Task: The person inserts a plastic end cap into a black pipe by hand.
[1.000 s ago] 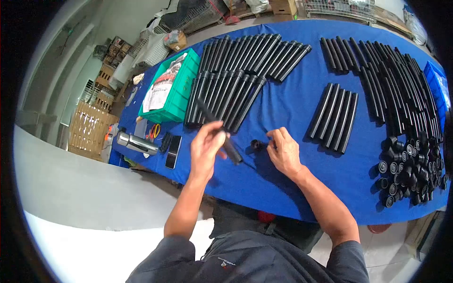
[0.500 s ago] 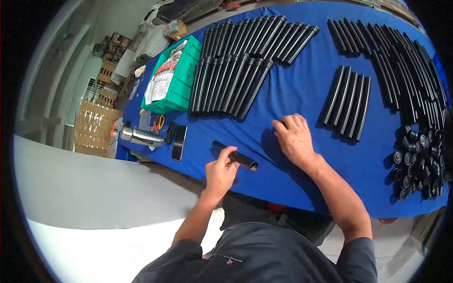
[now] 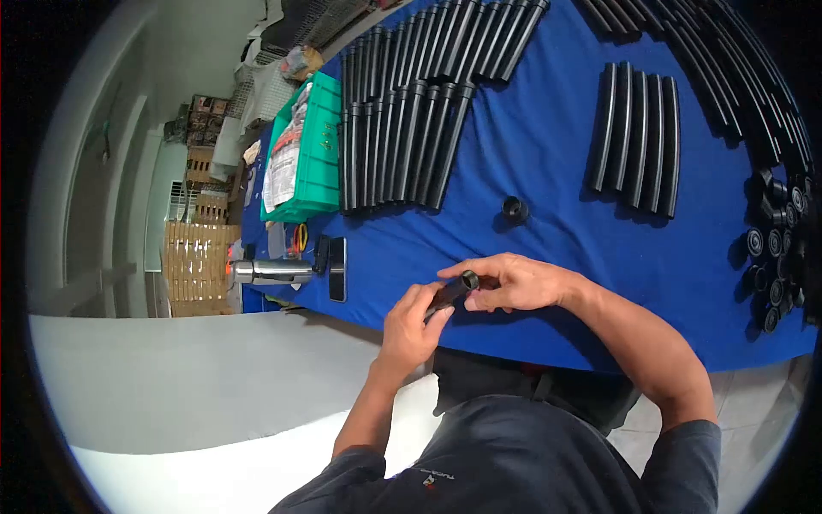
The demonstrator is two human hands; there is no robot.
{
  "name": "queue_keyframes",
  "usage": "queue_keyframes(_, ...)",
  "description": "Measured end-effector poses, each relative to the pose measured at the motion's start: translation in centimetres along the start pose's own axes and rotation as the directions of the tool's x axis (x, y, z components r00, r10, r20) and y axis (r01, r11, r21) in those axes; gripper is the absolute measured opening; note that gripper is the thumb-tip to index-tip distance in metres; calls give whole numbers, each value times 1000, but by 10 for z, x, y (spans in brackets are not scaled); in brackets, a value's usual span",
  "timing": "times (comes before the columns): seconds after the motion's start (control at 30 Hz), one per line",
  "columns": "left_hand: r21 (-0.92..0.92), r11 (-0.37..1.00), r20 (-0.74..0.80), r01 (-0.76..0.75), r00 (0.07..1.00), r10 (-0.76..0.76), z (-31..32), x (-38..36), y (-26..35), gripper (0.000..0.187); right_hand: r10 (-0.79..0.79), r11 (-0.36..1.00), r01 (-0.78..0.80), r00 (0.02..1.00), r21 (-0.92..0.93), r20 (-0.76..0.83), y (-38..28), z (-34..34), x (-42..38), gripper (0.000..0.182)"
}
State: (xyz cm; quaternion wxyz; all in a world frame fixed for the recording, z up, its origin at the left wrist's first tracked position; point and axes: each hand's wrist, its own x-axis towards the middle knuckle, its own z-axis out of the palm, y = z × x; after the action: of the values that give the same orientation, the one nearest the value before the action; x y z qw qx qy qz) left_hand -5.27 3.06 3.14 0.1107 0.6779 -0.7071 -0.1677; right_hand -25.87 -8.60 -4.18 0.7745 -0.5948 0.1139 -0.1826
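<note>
My left hand is wrapped round a black tube, whose open end points up and to the right. Beside that end, my right hand has its fingers curled in a pinch; a small dark piece shows partly between them, too hidden to name. A black cap stands alone on the blue cloth above my right hand. Bare black tubes lie in a row further right.
Capped tubes lie in two rows beside a green crate. A phone, a metal flask and scissors are at the left. More tubes and loose caps lie at the right.
My right hand has come down and left to the tube's end, uncovering the lone black cap. The tube in my left hand now tilts up to the right. The view has shifted.
</note>
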Motion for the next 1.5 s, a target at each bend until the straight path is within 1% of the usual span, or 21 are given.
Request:
queue_keyframes(0.1, -98, 995, 90, 16, 996, -7, 0, 0, -3, 33, 2, 1000, -2, 1000, -14, 16, 4, -3, 3, 44)
queue_keyframes(0.2, -340, 935, 113, 106, 991, -71, 2, -1, -2, 38, -21, 999, 19, 999, 38, 45, 10, -7, 6, 41)
queue_keyframes(0.3, -384, 884, 239, 266, 954, -182, 2, -2, -19, 42, -13, 999, 12, 1000, 51, 23, 11, -8, 5, 37)
queue_keyframes(0.5, -476, 840, 309, 260, 944, -117, -3, 0, -31, 41, 22, 1000, -21, 998, -20, 66, 7, -15, 6, 48)
queue_keyframes(0.6, -585, 737, 350, 339, 925, -147, -9, -1, -23, 36, -39, 999, 39, 998, -8, 47, 13, -14, 7, 50)
queue_keyframes(0.7, -940, 274, 143, 204, 964, -225, -6, -1, 1, 35, -196, 975, 192, 980, -112, -22, 25, -7, 9, 58)
queue_keyframes(0.77, -994, 14, 98, 110, 930, -355, 1, 4, -5, 32, -284, 937, 274, 959, -216, -16, 30, -5, 10, 67)
queue_keyframes(0.8, -993, -111, 85, 42, 904, -419, 4, 6, -12, 31, -175, 977, 175, 984, -121, 10, 22, -5, 9, 69)
queue_keyframes(0.87, -970, -211, 204, 120, 875, -439, 16, 4, -32, 25, 42, 997, -46, 996, 56, 83, -3, -7, -1, 73)
queue_keyframes(0.93, -929, -289, 350, 232, 805, -479, 25, 4, -35, 26, 58, 998, -57, 998, -18, 30, -8, -7, -1, 68)
queue_keyframes(0.97, -912, -244, 409, 330, 782, -471, 24, 1, -35, 28, 104, 994, -104, 994, -24, 24, -4, -7, 0, 67)
queue_keyframes(1.07, -667, 345, 458, 660, 729, -508, 20, -9, -41, 29, 157, 986, -158, 987, -55, -21, -3, -6, 2, 63)
queue_keyframes(1.1, -555, 510, 329, 657, 736, -591, 19, -6, -21, 32, 160, 984, -162, 986, -67, -44, -4, -6, 3, 62)
queue_keyframes(1.13, -440, 797, 52, 413, 898, -437, 20, -4, -15, 35, 173, 982, -175, 984, -70, -35, -5, -6, 3, 63)
queue_keyframes(1.17, -217, 967, -180, 135, 968, -176, 20, 0, -12, 38, 185, 980, -187, 982, -72, -27, -7, -6, 3, 65)
queue_keyframes(1.2, 76, 988, -328, -133, 932, 151, 20, 6, -9, 41, 196, 977, -198, 980, -77, -21, -8, -7, 2, 66)
queue_keyframes(1.23, 208, 960, -304, -187, 920, 245, 16, 14, -2, 54, 156, 986, -155, 988, -52, 12, -7, -8, 2, 67)
queue_keyframes(1.33, 64, 985, -140, -162, 976, 169, 29, 26, -26, 50, 61, 997, -67, 992, 45, 111, 0, -9, 1, 71)
queue_keyframes(1.4, -105, 995, -48, 4, 999, -9, 24, 25, -31, 48, 35, 990, -59, 983, 130, 179, 3, -13, 1, 76)
queue_keyframes(1.47, -247, 963, 62, 110, 993, -97, 9, 22, -17, 46, 23, 987, -59, 973, 149, 230, 1, -15, 0, 66)
queue_keyframes(1.5, -241, 969, 74, 53, 997, -36, 5, 19, -14, 42, 20, 985, -63, 967, 162, 255, 1, -15, 1, 62)
